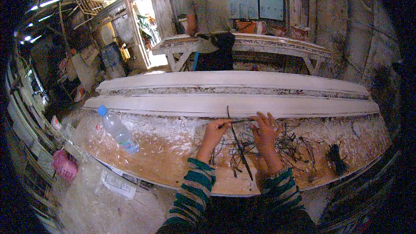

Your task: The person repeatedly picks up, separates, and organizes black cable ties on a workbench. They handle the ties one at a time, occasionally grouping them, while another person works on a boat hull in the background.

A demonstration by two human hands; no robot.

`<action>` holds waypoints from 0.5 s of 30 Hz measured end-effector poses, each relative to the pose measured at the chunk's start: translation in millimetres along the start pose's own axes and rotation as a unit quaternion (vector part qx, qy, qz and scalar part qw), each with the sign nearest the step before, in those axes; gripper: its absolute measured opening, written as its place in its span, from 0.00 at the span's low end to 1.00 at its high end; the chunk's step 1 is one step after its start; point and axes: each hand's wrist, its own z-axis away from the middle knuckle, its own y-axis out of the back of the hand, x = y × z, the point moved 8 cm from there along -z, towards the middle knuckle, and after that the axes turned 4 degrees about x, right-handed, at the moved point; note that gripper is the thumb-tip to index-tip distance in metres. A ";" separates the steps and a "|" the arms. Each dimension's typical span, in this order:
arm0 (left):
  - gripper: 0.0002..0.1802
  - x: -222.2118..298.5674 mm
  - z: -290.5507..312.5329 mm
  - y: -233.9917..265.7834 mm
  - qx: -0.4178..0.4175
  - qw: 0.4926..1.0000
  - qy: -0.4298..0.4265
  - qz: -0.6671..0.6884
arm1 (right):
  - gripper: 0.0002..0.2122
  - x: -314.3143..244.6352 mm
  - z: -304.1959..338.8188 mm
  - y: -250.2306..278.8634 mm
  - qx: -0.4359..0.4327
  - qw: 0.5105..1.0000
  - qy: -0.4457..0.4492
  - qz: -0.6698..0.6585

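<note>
My left hand point(212, 134) pinches one end of a short dark strand point(237, 121) above the worktable. At its other end, my right hand point(265, 135) holds the strand by thumb and forefinger, the other fingers raised and apart. A longer dark strip point(241, 147) crosses this strand and runs toward the table's near edge. What either piece is made of is too blurred to tell. Under and around my right hand lies a loose tangle of thin dark strands point(297, 147). A tied dark bundle point(336, 159) rests farther right.
Two long whitish planks point(182, 105) lie across the table's far side. On the paint-flecked tabletop point(160, 164), a clear bottle with a blue cap point(116, 128) lies at left. A pink bag point(65, 164) is beyond the left edge. Another person point(211, 13) stands by a far bench point(277, 44).
</note>
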 end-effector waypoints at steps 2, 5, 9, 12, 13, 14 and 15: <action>0.12 4.7 -0.2 0.4 0.010 0.999 -0.032 0.004 | 0.09 -2.9 1.4 -4.4 -0.025 0.999 0.013 -0.020; 0.12 -2.4 -0.2 2.0 0.020 0.999 0.012 0.036 | 0.09 -0.4 2.9 -7.4 -0.029 0.999 0.010 -0.012; 0.12 -1.2 0.0 4.7 0.024 0.998 0.034 0.038 | 0.08 6.8 4.5 -19.0 -0.078 0.994 -0.009 -0.080; 0.11 -3.9 1.2 4.9 0.024 0.994 0.077 0.070 | 0.10 14.5 6.3 -30.5 -0.132 0.973 -0.060 -0.180; 0.11 -2.4 1.4 5.5 0.029 0.994 0.068 0.078 | 0.11 15.5 5.7 -34.7 -0.148 0.951 -0.083 -0.257; 0.11 -1.4 1.6 5.9 0.035 0.994 0.060 0.086 | 0.12 15.7 5.9 -38.4 -0.164 0.923 -0.106 -0.332; 0.11 0.1 1.1 6.4 0.039 0.996 0.042 0.075 | 0.13 17.5 7.0 -40.8 -0.169 0.895 -0.138 -0.388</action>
